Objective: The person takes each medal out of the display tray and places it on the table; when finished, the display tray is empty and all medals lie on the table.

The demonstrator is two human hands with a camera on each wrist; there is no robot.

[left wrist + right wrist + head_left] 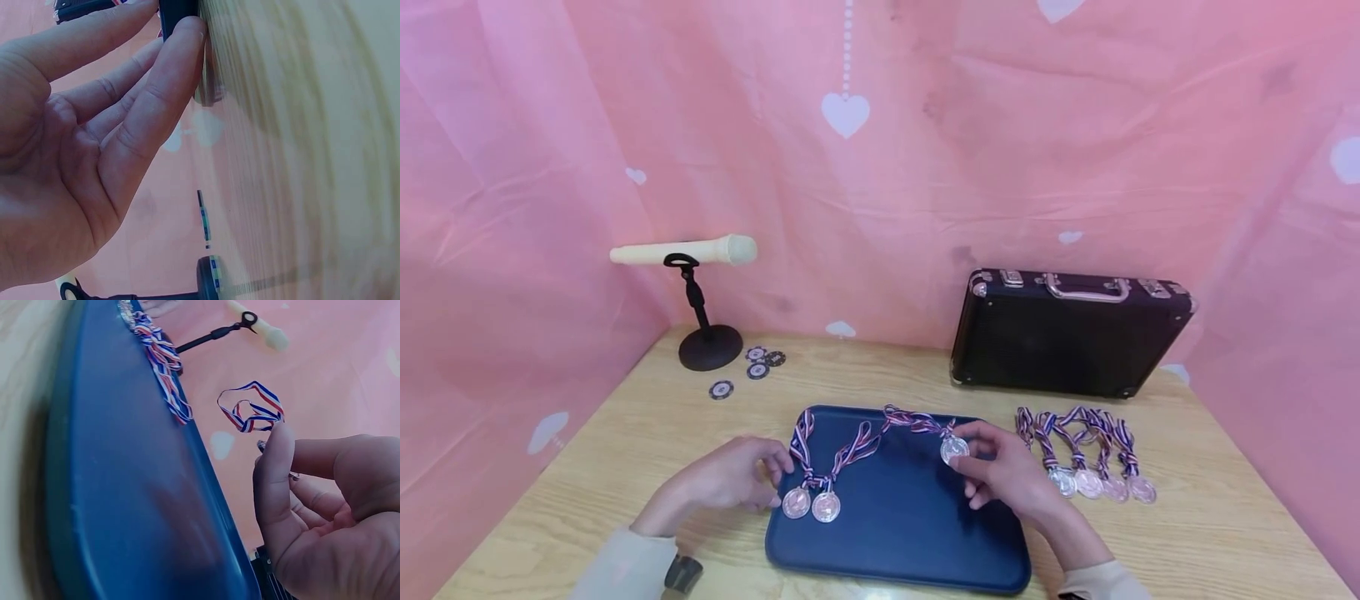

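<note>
Right hand (1011,477) over the tray's right half now, and the thumb and fingers are clamped on a silver medal (954,450), pinching it by its disc! It's up off the blue tray (910,529), and the right wrist view shows its striped ribbon (917,422) looping in the air, clear of the tray floor.

Here's the line to watch: that ribbon points left from the disc, crosswise, while the two laid medals (827,507) sit side by side at the tray's left, discs toward the person, ribbons running away to the far edge. So the one in the fingers is well to their right and turned nearly square to them, I'd say, and any lining-up would hang on that turn.

Left hand (737,477), closest to the laid pair, waits at the tray's left edge, fingers loosely extended, thumb apart, no medal in them; whether the fingertips actually press the rim, I can't tell.

Out right, just past the right hand, four other medals (1087,483) lie on the surface (1210,517), discs nearest the person, ribbons toward the black case (1067,333).
</note>
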